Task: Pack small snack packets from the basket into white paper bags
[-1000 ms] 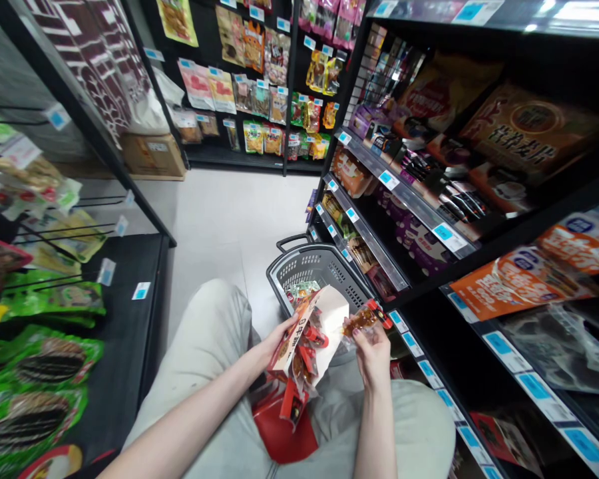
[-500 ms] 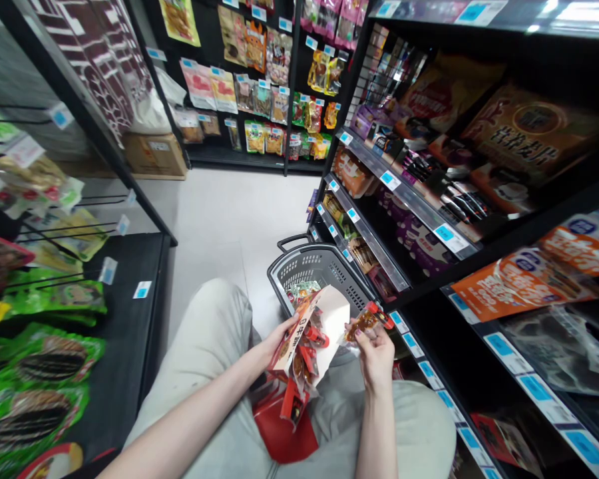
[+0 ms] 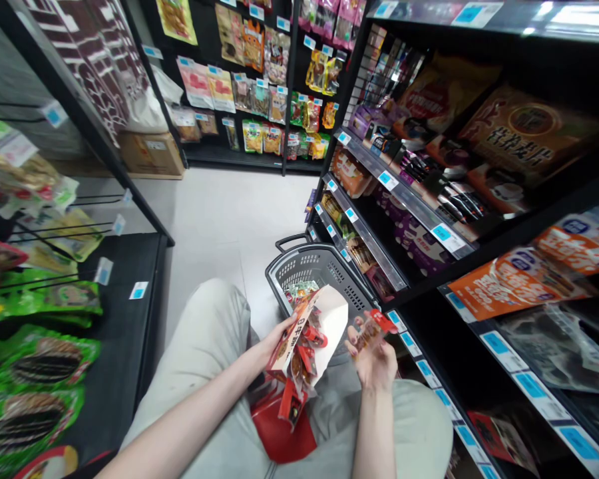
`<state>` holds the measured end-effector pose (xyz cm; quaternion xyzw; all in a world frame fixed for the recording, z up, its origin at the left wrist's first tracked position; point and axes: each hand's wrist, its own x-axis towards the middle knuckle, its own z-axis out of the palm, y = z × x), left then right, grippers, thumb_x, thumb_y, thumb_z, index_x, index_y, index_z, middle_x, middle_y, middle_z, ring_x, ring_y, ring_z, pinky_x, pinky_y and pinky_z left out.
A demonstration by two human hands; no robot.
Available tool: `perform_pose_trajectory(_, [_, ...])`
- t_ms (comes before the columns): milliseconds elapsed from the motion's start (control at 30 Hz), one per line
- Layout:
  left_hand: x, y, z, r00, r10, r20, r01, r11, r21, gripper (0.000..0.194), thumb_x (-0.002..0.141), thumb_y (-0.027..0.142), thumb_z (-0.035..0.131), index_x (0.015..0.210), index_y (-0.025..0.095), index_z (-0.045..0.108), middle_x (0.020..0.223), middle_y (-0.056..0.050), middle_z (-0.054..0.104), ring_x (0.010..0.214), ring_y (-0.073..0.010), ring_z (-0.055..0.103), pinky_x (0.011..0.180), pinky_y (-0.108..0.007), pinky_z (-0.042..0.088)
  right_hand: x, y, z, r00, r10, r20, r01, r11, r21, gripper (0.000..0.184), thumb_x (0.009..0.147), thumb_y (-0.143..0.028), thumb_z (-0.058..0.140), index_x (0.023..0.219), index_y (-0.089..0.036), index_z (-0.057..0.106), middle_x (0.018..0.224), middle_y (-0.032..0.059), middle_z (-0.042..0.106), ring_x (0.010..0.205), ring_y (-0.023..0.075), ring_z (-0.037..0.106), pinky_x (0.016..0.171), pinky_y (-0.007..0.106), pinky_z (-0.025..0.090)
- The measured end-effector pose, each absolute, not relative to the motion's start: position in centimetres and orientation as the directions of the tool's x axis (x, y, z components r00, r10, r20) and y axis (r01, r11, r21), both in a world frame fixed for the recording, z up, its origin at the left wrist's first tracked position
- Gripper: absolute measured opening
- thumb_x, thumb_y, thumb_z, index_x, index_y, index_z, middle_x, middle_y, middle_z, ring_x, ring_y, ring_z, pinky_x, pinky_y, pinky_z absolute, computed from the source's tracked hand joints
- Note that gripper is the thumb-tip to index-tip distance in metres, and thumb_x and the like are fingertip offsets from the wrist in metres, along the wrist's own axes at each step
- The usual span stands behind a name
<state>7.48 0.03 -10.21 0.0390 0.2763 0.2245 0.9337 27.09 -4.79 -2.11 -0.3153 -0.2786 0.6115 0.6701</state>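
My left hand [image 3: 278, 340] is closed on the side of an open cardboard snack box [image 3: 337, 307], tilted over my lap. Inside the box and spilling over its lower edge are several small red-and-clear snack packets [image 3: 307, 356]. To the right of it, my right hand [image 3: 374, 362] holds up one snack packet [image 3: 374, 328] with a red top and brown contents, apart from the box. The fingers are curled behind and around this packet. Below the box, a red flap or sheet [image 3: 284, 436] lies between my legs; I cannot tell whether it joins the box.
A grey shopping basket [image 3: 299, 256] stands on the floor just beyond the box, with shiny packets [image 3: 299, 293] in it. Shelves [image 3: 429, 233] with bags and price tags rise close on the right. Green seed bags [image 3: 34, 372] lie on a low black shelf [image 3: 124, 339] at left.
My right hand has turned its palm upward, and the packet in it has tipped with it. My left hand and the box have stayed nearly still.
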Motion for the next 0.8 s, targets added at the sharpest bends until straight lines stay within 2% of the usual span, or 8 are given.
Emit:
perform_pose_trajectory(100, [7.5, 0.1, -10.3, 0.747, 0.445, -0.493, -0.401, 0.894, 0.201, 0.051, 0.068, 0.052, 0.049, 0.091, 0.008, 0.059, 0.081, -0.013, 0.066, 0.081, -0.0272, 0.060, 0.075, -0.038, 0.046, 27.0, -4.8, -2.2, 0.104, 0.994, -0.015, -0.621, 0.053, -0.782, 0.028, 0.063, -0.037, 0.058, 0.088, -0.024, 0.056, 0.087, 0.0036, 0.055, 0.057, 0.0097, 0.046, 0.039, 0.018, 0.030])
perform_pose_trajectory(167, [7.4, 0.1, -10.4, 0.740, 0.448, -0.502, -0.402, 0.892, 0.204, 0.050, 0.068, 0.051, 0.050, 0.092, 0.008, 0.058, 0.082, -0.013, 0.066, 0.080, -0.0267, 0.061, 0.075, -0.038, 0.046, 27.0, -4.6, -2.4, 0.110, 0.993, -0.048, -0.581, 0.025, -0.814, 0.022, 0.066, -0.033, 0.059, 0.084, -0.022, 0.057, 0.079, 0.0029, 0.058, 0.056, 0.0098, 0.048, 0.041, 0.019, 0.034])
perform_pose_trajectory(267, [7.4, 0.2, -10.5, 0.720, 0.454, -0.524, -0.405, 0.889, 0.213, 0.051, 0.068, 0.050, 0.051, 0.096, 0.007, 0.057, 0.084, -0.013, 0.066, 0.081, -0.0267, 0.061, 0.076, -0.038, 0.046, 27.0, -4.2, -2.7, 0.135, 0.985, -0.105, -0.547, -0.015, -0.837, 0.027, 0.065, -0.033, 0.062, 0.087, -0.018, 0.058, 0.073, 0.0041, 0.061, 0.061, 0.0141, 0.056, 0.054, 0.028, 0.045])
perform_pose_trajectory(367, [7.5, 0.2, -10.3, 0.714, 0.453, -0.533, -0.401, 0.889, 0.219, 0.055, 0.068, 0.050, 0.051, 0.100, 0.006, 0.055, 0.085, -0.014, 0.065, 0.083, -0.0279, 0.060, 0.079, -0.039, 0.045, 26.9, -3.9, -3.1, 0.161, 0.974, -0.159, -0.560, -0.042, -0.827, 0.034, 0.059, -0.032, 0.067, 0.088, -0.017, 0.058, 0.076, 0.0053, 0.064, 0.065, 0.0176, 0.060, 0.063, 0.034, 0.048])
perform_pose_trajectory(600, [7.4, 0.1, -10.0, 0.732, 0.449, -0.513, -0.406, 0.892, 0.200, 0.053, 0.069, 0.050, 0.050, 0.097, 0.006, 0.056, 0.083, -0.014, 0.066, 0.080, -0.0273, 0.061, 0.079, -0.040, 0.044, 26.9, -3.9, -3.5, 0.223, 0.956, -0.193, -0.520, -0.051, -0.853, 0.028, 0.055, -0.029, 0.071, 0.077, -0.014, 0.060, 0.062, 0.0029, 0.064, 0.052, 0.0153, 0.058, 0.056, 0.032, 0.049])
perform_pose_trajectory(800, [7.4, 0.2, -10.3, 0.739, 0.436, -0.513, -0.389, 0.898, 0.203, 0.058, 0.068, 0.052, 0.050, 0.103, 0.006, 0.054, 0.095, -0.016, 0.062, 0.089, -0.0292, 0.058, 0.080, -0.041, 0.044, 27.0, -3.6, -4.0, 0.245, 0.953, -0.178, -0.399, -0.068, -0.914, 0.027, 0.057, -0.031, 0.069, 0.076, -0.012, 0.062, 0.058, 0.0024, 0.062, 0.047, 0.0142, 0.056, 0.052, 0.029, 0.048])
